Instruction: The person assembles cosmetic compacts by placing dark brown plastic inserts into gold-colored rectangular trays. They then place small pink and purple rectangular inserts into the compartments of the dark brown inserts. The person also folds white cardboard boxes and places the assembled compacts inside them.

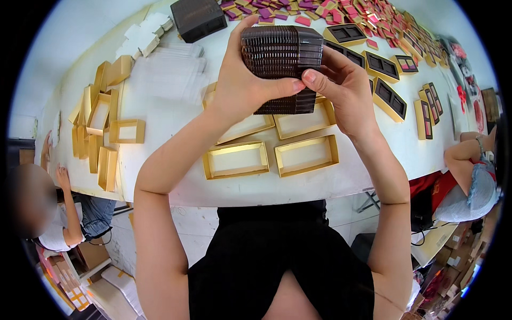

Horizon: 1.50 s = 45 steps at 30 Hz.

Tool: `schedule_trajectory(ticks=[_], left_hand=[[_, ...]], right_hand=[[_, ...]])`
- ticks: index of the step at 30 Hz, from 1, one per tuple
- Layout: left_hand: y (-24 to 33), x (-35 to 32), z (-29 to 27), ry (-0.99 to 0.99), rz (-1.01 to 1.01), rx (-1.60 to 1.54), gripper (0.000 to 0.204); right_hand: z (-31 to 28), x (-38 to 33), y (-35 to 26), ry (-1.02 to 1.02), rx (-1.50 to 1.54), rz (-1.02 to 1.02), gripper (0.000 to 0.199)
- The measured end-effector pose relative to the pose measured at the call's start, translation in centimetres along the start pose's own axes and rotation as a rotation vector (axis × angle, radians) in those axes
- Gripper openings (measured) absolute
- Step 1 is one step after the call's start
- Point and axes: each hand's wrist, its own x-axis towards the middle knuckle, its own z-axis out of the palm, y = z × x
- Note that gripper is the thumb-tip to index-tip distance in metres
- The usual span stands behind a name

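A stack of dark brown, shiny plastic tray inserts (274,56) is held up over the table between my two hands. My left hand (237,85) wraps the stack's left side, thumb pressed across its near face. On the right side my right hand (344,88) grips it, thumb at the near edge and fingers partly hidden behind. Below the stack are gold open-topped boxes; a gold box (236,160) at the front left and another gold box (307,156) at the front right hold no insert. Others behind them are partly covered by my hands.
Gold boxes (127,131) are heaped at the left. Clear plastic sheets or covers (168,72) and a dark stack (198,20) stand at the back left. Boxes with dark inserts (390,99) stand at the right, before many pink and purple pieces (346,12). A person (64,208) sits left, another (469,181) right.
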Motion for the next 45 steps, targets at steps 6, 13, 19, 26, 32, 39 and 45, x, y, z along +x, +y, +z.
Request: schedule_trajectory(ticks=[6, 13, 19, 26, 32, 39, 45], left_hand=[[0.2, 0.0, -1.6, 0.066, 0.025, -0.072, 0.094], [-0.7, -0.1, -4.8, 0.105, -0.310, -0.589, 0.041], [-0.9, -1.0, -5.8, 0.227, -0.398, -0.768, 0.038], [-0.7, 3.0, -8.5, 0.232, -0.167, -0.173, 0.037], [-3.9, 10.6, -9.6, -0.049, -0.544, -0.085, 0.029], [-4.3, 10.5, -7.6, 0.084, 0.055, 1.475, 0.052], [0.5, -0.2, -2.6, -0.514, -0.065, 1.192, 0.058]], right_hand=[[0.5, 1.4, 0.2, 0.047, -0.084, -0.143, 0.059], [-4.0, 4.4, 1.6, -0.277, -0.882, -0.490, 0.058], [-3.9, 3.8, 1.1, -0.479, -1.014, -0.437, 0.067], [-2.5, 4.2, 2.2, -0.602, -1.184, -0.543, 0.073], [-2.4, 4.3, 2.4, -0.622, -1.099, -0.547, 0.066], [-3.9, 3.9, 2.8, -0.637, -1.095, -0.474, 0.068], [-2.4, 3.8, 3.7, -0.591, -1.062, -0.485, 0.063]])
